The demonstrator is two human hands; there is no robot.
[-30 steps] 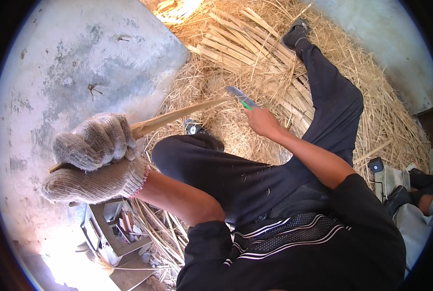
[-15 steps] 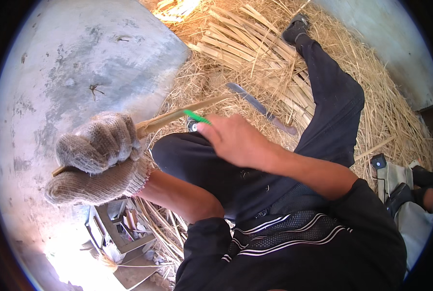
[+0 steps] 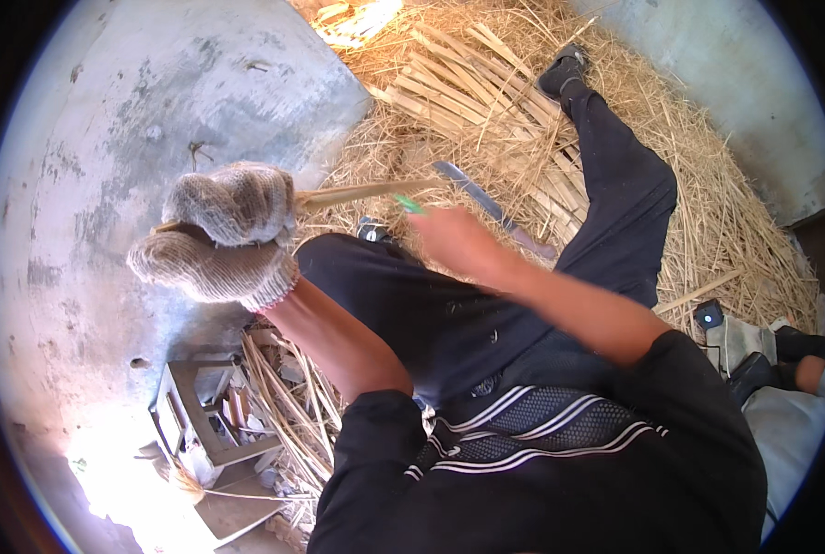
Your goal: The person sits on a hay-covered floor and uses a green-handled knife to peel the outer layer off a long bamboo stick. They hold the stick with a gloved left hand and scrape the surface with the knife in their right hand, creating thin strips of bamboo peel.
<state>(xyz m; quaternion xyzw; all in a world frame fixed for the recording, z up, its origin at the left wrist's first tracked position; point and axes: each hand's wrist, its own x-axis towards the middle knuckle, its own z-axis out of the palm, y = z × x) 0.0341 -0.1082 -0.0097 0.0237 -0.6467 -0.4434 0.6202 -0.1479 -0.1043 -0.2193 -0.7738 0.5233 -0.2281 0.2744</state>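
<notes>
My left hand (image 3: 218, 226), in a knitted grey-beige glove, is closed around a split bamboo strip (image 3: 361, 192). The strip reaches out to the right from the fist, nearly level, and a short end shows at the glove's left side. My bare right hand (image 3: 458, 242), slightly blurred, is closed on a slim green tool (image 3: 409, 203). Its green end points at the strip, close to it or touching; I cannot tell which. The rest of the tool is hidden in my fingers.
A long-bladed knife (image 3: 475, 191) lies on the straw beyond my right hand. Several split strips (image 3: 440, 88) are piled farther off. A wooden frame (image 3: 211, 415) with odds and ends stands lower left, by a pale wall (image 3: 89, 185). Another person's leg (image 3: 782, 425) is at the right edge.
My left hand has moved up and right with the strip, which now lies more level. My right hand, still holding the green tool, has shifted right. The view has shifted slightly.
</notes>
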